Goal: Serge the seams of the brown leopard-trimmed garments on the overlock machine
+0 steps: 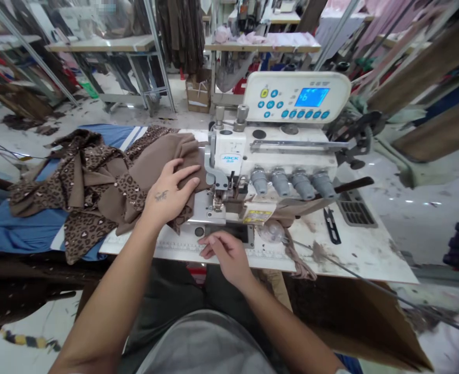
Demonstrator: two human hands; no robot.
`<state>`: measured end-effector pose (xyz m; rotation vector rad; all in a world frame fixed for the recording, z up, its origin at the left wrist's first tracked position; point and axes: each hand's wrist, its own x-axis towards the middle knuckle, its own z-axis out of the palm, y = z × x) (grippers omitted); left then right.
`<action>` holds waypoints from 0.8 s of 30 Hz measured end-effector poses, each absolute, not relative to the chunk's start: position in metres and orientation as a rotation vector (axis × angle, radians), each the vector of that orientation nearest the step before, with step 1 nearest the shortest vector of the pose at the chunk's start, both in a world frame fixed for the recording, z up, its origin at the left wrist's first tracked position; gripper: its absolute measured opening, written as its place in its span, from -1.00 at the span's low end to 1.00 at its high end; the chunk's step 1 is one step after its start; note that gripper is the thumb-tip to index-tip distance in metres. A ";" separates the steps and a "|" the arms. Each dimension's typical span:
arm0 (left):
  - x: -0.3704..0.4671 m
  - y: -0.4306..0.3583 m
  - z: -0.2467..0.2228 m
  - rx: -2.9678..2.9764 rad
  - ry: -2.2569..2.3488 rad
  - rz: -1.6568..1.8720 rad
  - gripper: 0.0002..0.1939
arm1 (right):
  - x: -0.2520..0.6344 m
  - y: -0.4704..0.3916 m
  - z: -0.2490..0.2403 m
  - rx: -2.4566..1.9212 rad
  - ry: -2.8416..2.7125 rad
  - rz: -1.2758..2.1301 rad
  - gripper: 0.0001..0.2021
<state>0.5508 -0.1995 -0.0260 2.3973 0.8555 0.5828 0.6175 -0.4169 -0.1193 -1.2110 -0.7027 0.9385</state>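
Right now, through the head view, I have the brown fabric (pixel 155 158) left of the frame's centre, directly beneath the left hand (pixel 167 195). That hand lies flat with its fingers spread, pressing on the cloth rather than pinching it. The fabric's right edge reaches the needle area of the Jack overlock sewing machine (pixel 229 140), while leopard-print fabric (pixel 92 223) bunches toward the left of the frame, over blue cloth (pixel 22 231) with white stripes.

Below the machine, at lower centre, I see the right hand (pixel 229 254) apart from the brown fabric, fingers loosely curled; I can't tell whether anything sits between them.

The white sewing table (pixel 354 259) carries a printed ruler strip (pixel 268 254) along its front edge. Black thread snips (pixel 332 226) lie on it at right, beside a vent grille (pixel 357 208).

Beyond, a cardboard box (pixel 198 93) stands on the floor at upper centre, dark garments (pixel 180 36) hang above it, and pink cloth (pixel 248 37) lies on a worktable (pixel 266 48).
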 end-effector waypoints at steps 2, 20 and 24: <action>0.544 -0.195 -0.023 2.346 0.923 0.538 -0.50 | 0.617 -0.416 -0.118 -1.231 -0.715 0.940 -0.60; 0.440 -0.322 -0.076 2.244 0.618 0.612 -0.74 | 0.624 -0.410 -0.127 -1.405 -0.455 0.452 -0.61; 0.458 -0.308 -0.035 2.673 0.151 0.554 -0.65 | 0.626 -0.436 -0.112 -1.576 -0.917 0.381 -0.72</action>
